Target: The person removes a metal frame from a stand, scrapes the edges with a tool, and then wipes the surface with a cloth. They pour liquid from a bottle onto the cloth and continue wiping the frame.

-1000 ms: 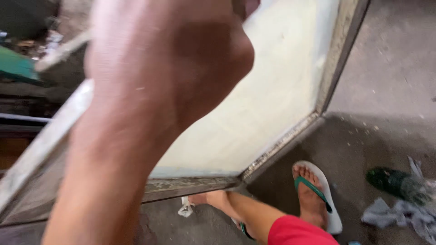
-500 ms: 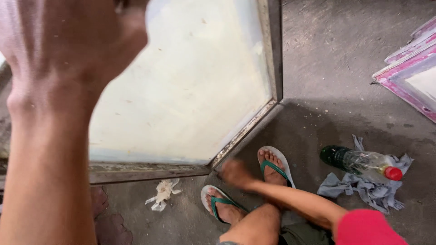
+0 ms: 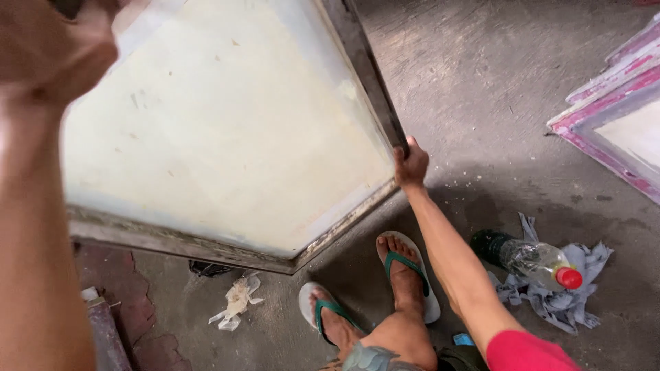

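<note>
A large framed screen [image 3: 227, 130] with a pale cream mesh and a worn dark frame stands tilted above the concrete floor. My right hand [image 3: 411, 163] grips the frame's right edge, arm stretched out from a red sleeve. My left hand [image 3: 51, 51] is raised close to the camera at the top left, closed on the frame's upper left part; what lies under the fingers is hidden. My feet in green-strapped flip-flops [image 3: 405, 271] stand below the screen's lower corner.
A plastic bottle with a red cap [image 3: 533, 261] lies on a grey rag [image 3: 550, 295] at the right. Another pink-edged framed screen [image 3: 612, 117] lies at the far right. A crumpled paper scrap [image 3: 237, 302] lies on the floor below the frame.
My right hand has come up from near my feet and taken hold of the frame's right edge. The view has swung, showing more floor and the bottle.
</note>
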